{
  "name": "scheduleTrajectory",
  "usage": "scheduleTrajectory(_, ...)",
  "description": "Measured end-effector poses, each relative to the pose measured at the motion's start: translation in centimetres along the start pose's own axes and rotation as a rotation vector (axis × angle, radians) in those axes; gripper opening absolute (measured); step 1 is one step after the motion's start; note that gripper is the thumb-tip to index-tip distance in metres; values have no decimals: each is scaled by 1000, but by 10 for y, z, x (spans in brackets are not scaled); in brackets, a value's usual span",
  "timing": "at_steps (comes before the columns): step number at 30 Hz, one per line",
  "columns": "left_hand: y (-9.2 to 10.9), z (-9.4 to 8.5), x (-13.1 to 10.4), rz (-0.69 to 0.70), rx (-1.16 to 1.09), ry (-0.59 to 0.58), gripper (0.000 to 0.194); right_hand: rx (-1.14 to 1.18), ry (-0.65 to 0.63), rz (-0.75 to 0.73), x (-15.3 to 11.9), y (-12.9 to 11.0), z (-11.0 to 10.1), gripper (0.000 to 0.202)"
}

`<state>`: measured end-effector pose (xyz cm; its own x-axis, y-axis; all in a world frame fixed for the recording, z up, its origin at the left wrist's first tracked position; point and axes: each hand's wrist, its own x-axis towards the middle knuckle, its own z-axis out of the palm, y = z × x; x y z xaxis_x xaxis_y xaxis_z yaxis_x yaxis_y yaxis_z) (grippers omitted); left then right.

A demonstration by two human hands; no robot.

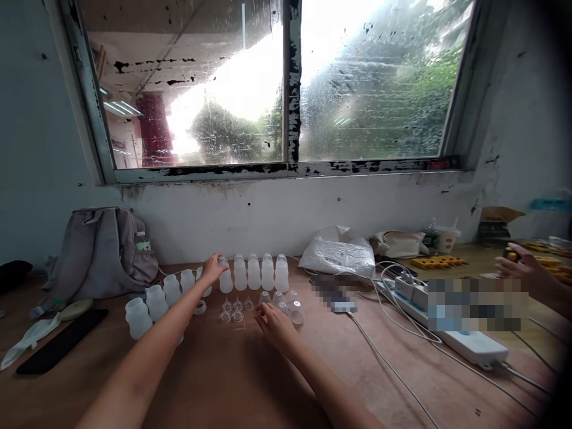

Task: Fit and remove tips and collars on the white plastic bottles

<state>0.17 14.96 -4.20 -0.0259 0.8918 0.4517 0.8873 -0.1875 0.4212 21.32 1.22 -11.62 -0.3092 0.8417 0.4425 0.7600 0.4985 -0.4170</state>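
My left hand (213, 269) has its fingers closed on the top of a capped baby bottle (225, 279) at the left end of a row of capped bottles (254, 274). Uncapped bottles (156, 302) stand in a slanting row to the left, partly behind my left forearm. My right hand (273, 323) is low over the table, fingers bent and somewhat apart, beside several clear domed caps (295, 311); nothing shows in it. Between my hands lie several clear nipples (237, 307). A white ring (199, 307) lies near my left wrist.
A grey backpack (105, 253) and a black flat object (62, 341) are at the left. On the right are a bubble-wrap package (338, 256), a phone (333, 292), cables and a power strip (469, 344). Another person's hand (522, 265) holds something at the far right.
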Motion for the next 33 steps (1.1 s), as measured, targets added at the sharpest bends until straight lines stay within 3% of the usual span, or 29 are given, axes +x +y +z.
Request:
scheduleTrajectory(5, 2, 19, 3, -6, -15, 13, 41, -35, -4, 18, 1, 1, -4, 19)
scheduleTrajectory(11, 9, 12, -7, -20, -37, 74, 53, -53, -37, -3, -2, -4, -2, 20)
scheduleTrajectory(15, 3, 1, -36, 101, -4, 190, 39, -64, -56, 6, -6, -9, 7, 21)
scheduleTrajectory(18, -15, 1, -73, 180, 144, 166, 23, -67, -54, -45, -9, -14, 19, 24)
scheduleTrajectory(23, -45, 13, -125, 60, 369, 150, 24, -82, -138, -136, -10, -22, 35, 44)
scheduleTrajectory(28, -48, 15, -137, 84, 408, 129, 16, -98, -262, -74, -4, -23, 39, 47)
scheduleTrajectory(33, -48, 16, -138, 60, 432, 144, 24, -103, -247, -64, -2, -23, 40, 46)
